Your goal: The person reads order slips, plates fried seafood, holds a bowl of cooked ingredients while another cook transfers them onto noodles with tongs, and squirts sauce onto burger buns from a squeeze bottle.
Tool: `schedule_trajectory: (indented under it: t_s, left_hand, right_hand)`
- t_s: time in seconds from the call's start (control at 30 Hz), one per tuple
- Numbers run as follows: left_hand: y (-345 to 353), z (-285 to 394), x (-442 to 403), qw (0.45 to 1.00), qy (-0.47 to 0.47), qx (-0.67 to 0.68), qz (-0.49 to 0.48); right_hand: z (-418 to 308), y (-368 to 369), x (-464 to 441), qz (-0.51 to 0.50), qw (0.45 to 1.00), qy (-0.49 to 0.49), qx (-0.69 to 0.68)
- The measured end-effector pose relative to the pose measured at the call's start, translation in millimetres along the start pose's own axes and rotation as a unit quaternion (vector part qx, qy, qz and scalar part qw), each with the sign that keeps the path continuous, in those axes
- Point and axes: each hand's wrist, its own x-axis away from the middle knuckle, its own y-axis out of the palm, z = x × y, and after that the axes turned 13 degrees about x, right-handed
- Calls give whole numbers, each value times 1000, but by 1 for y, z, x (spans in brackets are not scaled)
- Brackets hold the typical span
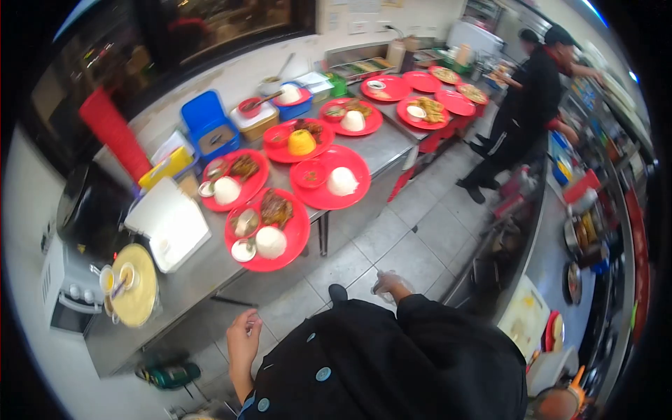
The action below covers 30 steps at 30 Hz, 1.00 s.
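My left hand [243,341] hangs in front of the steel counter [185,273], its fingers loosely bent and nothing visible in them. Over the floor tiles is my right hand [393,285], blurred, with what looks like clear plastic around it; its fingers are hard to make out. Neither hand touches a plate. Nearest is a red plate [299,241] with a dome of white rice [270,242], browned meat [276,208] and small cups. Beside it stand a red plate [357,199] with rice and a red bowl, and another [259,189] with rice and meat.
More red plates [423,82] line the counter's far part. A blue bin [210,122], an open white box [171,224] and a round yellow board [135,285] stand leftward. A person in black [521,98] works ahead on the right, beside a counter with a cutting board [523,318].
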Motion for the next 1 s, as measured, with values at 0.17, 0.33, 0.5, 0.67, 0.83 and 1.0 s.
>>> schedule_trajectory:
  t_s: [0.17, 0.33, 0.5, 0.67, 0.83, 1.0]
  left_hand:
    - [30, 26, -55, 981, 86, -54, -166]
    - [96, 74, -81, 928, 184, -76, -315]
    - [161, 97, -53, 852, 252, -58, -455]
    - [180, 97, -30, 838, 207, -53, -501]
    - [183, 85, -35, 852, 182, -76, -485]
    - [229, 115, -54, 833, 200, -107, -504]
  right_hand:
    - [8, 34, 33, 27, 990, 64, -121]
    - [39, 71, 118, -46, 966, 159, -199]
    - [88, 249, 141, 61, 975, 174, -124]
    - [97, 222, 217, 108, 980, 139, -88]
    - [106, 193, 205, 72, 979, 166, -96]
    - [136, 89, 190, 57, 898, 333, -283]
